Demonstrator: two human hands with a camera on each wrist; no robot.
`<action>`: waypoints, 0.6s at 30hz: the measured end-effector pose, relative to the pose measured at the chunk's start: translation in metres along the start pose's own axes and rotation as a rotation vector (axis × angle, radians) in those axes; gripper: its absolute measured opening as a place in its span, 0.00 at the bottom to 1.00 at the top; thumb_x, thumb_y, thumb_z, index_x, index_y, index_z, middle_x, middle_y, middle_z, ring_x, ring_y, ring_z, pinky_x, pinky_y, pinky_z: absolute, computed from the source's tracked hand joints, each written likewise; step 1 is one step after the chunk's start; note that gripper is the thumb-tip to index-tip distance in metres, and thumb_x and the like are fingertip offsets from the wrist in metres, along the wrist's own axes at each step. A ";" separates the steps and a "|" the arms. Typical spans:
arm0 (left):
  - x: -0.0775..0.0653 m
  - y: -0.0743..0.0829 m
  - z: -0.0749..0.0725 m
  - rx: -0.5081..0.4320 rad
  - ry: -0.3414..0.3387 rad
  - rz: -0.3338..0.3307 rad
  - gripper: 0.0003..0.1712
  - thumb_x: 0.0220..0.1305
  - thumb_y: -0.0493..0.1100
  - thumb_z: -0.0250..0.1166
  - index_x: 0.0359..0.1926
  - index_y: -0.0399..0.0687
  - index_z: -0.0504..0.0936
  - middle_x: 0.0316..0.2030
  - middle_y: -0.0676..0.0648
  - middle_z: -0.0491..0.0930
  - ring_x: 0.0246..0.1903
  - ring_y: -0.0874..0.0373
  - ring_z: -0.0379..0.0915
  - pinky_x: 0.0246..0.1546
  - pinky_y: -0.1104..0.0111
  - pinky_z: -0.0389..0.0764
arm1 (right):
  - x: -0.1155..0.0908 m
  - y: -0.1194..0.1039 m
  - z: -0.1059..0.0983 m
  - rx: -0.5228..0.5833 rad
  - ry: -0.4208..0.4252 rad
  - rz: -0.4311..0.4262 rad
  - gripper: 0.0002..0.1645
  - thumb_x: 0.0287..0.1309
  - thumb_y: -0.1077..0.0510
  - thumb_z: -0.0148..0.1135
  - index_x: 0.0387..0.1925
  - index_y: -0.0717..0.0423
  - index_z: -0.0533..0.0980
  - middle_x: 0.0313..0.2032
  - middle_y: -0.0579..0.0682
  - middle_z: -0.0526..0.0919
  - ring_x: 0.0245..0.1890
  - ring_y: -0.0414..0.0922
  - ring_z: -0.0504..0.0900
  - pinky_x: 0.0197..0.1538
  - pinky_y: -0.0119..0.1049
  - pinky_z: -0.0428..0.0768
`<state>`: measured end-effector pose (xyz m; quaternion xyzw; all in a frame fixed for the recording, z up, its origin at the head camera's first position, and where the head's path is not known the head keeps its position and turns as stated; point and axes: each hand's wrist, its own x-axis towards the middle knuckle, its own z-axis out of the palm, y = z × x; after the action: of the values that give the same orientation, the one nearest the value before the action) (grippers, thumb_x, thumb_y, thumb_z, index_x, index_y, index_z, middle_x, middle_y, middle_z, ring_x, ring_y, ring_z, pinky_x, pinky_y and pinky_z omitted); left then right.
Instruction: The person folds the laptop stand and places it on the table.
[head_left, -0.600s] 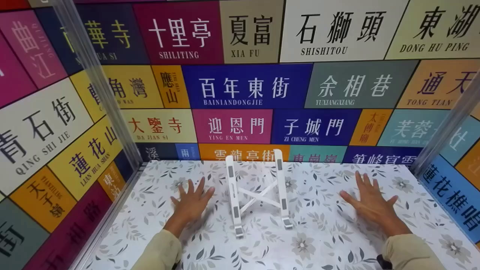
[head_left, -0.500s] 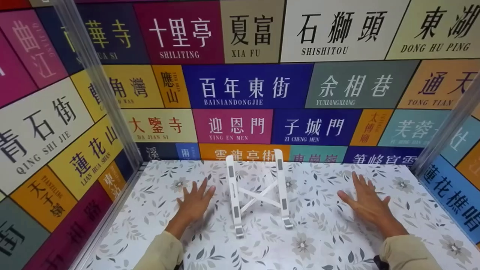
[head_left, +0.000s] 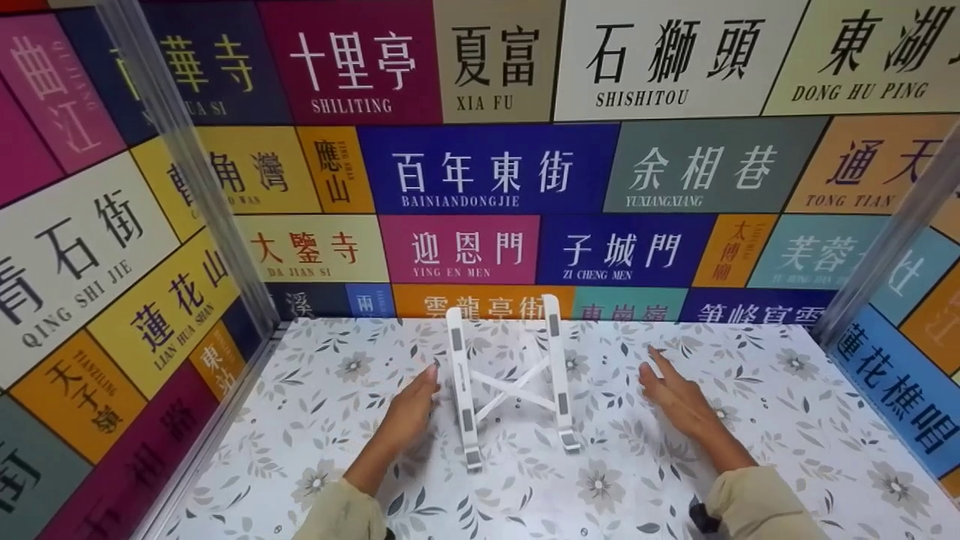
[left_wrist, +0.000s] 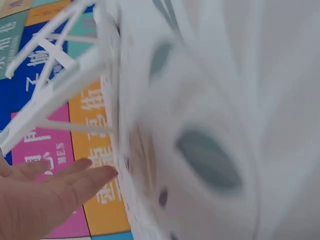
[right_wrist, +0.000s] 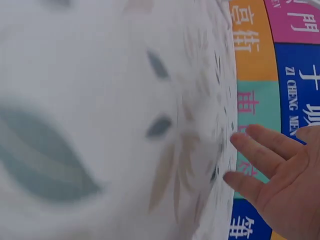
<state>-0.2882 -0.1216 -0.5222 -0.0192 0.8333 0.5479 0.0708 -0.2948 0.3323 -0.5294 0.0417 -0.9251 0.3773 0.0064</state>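
A white folding laptop stand [head_left: 555,375] stands unfolded on the flower-patterned tabletop [head_left: 525,495], its two long rails linked by crossed struts with grey pads along them. Just left of it is my left hand [head_left: 411,409], turned on its side, fingers extended and apart from the near rail. In the left wrist view the stand [left_wrist: 65,82] rises beyond the left hand [left_wrist: 45,200]. My right hand [head_left: 681,401] hovers or rests to the right, well away from the stand, its fingers loosely extended. The right wrist view shows that hand [right_wrist: 285,175] holding nothing, fingers spread.
Walls printed with coloured sign panels [head_left: 487,169] close off the back and sides. A clear upright strip [head_left: 202,180] stands at the left corner, another [head_left: 885,232] at the right corner.
Both hands have moved inward toward the stand and turned from palms down with spread fingers onto their sides. The stand has kept its place; the head view shifted slightly.
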 end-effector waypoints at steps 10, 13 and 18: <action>0.000 0.000 0.020 -0.346 -0.080 -0.108 0.45 0.70 0.77 0.46 0.78 0.60 0.62 0.60 0.42 0.77 0.56 0.49 0.80 0.61 0.52 0.77 | 0.021 -0.040 0.041 0.516 -0.104 0.111 0.45 0.74 0.26 0.30 0.81 0.45 0.52 0.65 0.70 0.76 0.58 0.63 0.82 0.66 0.57 0.76; 0.003 -0.001 0.027 -0.458 -0.087 -0.107 0.42 0.70 0.75 0.52 0.76 0.60 0.66 0.58 0.41 0.78 0.53 0.49 0.81 0.57 0.56 0.79 | 0.031 -0.056 0.053 0.616 -0.138 0.161 0.48 0.72 0.24 0.30 0.81 0.46 0.52 0.66 0.73 0.73 0.57 0.63 0.83 0.65 0.56 0.77; 0.006 0.001 0.037 -0.554 -0.072 -0.065 0.34 0.72 0.65 0.58 0.73 0.59 0.69 0.57 0.39 0.81 0.51 0.45 0.82 0.52 0.56 0.82 | 0.042 -0.068 0.073 0.670 -0.125 0.144 0.43 0.76 0.30 0.39 0.79 0.51 0.58 0.60 0.74 0.77 0.46 0.57 0.88 0.55 0.51 0.84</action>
<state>-0.2902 -0.0877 -0.5367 -0.0452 0.6476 0.7526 0.1102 -0.3295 0.2295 -0.5325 -0.0009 -0.7490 0.6562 -0.0911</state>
